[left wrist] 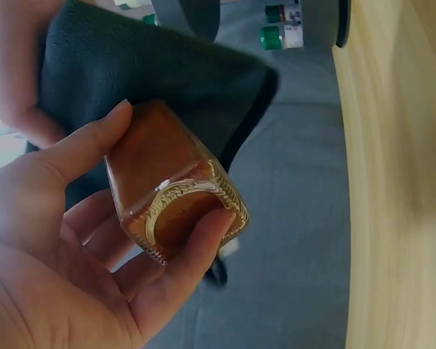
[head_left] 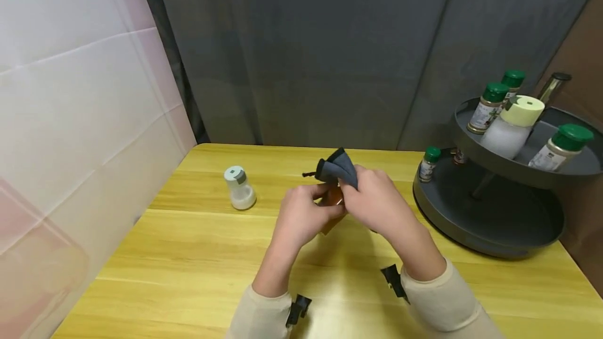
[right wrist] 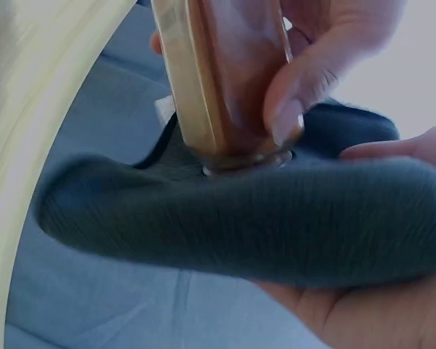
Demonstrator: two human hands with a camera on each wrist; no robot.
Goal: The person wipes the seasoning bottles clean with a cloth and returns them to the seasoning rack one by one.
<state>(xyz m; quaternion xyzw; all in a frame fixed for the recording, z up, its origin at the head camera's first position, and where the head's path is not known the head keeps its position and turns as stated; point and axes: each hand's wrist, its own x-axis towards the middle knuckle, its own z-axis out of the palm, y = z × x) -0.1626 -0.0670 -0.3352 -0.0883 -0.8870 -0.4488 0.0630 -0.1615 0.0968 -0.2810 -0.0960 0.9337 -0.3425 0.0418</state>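
My left hand (head_left: 303,213) grips a square glass spice jar (left wrist: 156,149) filled with reddish-brown contents, its base turned toward the left wrist camera. Fingers and thumb press on the sides and bottom edge of the glass. In my right hand (head_left: 379,200) is a dark grey-blue cloth (head_left: 335,169) with a black edge and a small dark loop. The right wrist view has the cloth (right wrist: 247,225) folded around the jar's neck end, so the top of the jar is hidden. Both hands are raised over the table, close together.
A white-capped shaker (head_left: 241,192) with pale contents stands left on the wooden table (head_left: 188,255). At right is a two-tier dark rack (head_left: 490,213), with green-capped spice jars (head_left: 487,111), a yellow-capped shaker (head_left: 511,130) and a tall bottle (head_left: 553,88). A grey curtain (head_left: 301,56) hangs behind.
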